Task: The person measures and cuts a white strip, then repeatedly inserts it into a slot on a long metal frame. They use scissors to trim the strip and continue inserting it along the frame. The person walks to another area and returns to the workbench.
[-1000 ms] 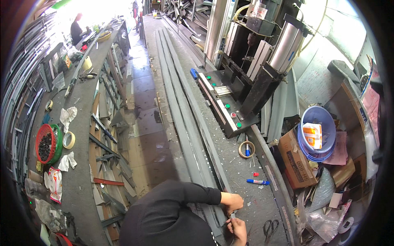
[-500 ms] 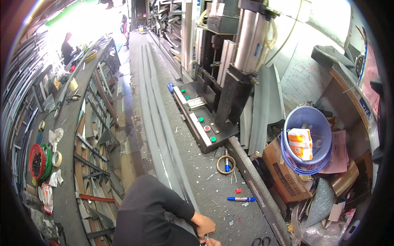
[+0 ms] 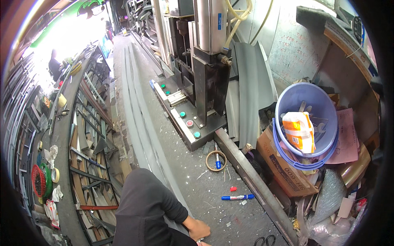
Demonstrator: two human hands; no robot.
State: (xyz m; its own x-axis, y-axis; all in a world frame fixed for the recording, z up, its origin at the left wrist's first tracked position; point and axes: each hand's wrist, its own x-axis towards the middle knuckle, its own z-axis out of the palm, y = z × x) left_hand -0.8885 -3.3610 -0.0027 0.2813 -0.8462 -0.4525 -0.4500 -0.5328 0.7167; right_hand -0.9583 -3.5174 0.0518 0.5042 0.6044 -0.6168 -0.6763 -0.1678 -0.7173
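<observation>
My left hand (image 3: 198,230) is at the lower middle, at the end of a dark sleeve bent at the elbow. Its fingers are curled closed, and a small pale bit shows below them, too little to name. Of my right hand (image 3: 203,244) only a sliver appears at the bottom edge, close under the left; its fingers are cut off. Long grey metal profiles (image 3: 141,137) run away from me beside my left forearm. To the right on the grey bench lie a blue marker (image 3: 238,197), a red cap (image 3: 233,189) and black-handled scissors (image 3: 264,241).
A press machine (image 3: 205,90) with green and red buttons stands ahead. Near its base a tape roll (image 3: 216,160) encircles another marker. At right, a blue bucket (image 3: 283,92) sits by a cardboard box (image 3: 283,168). A rack of metal offcuts (image 3: 92,164) lies left.
The view has shifted, so the press sits further left and the bucket looks larger. Both hands sit lower in the picture, and less of my right hand shows.
</observation>
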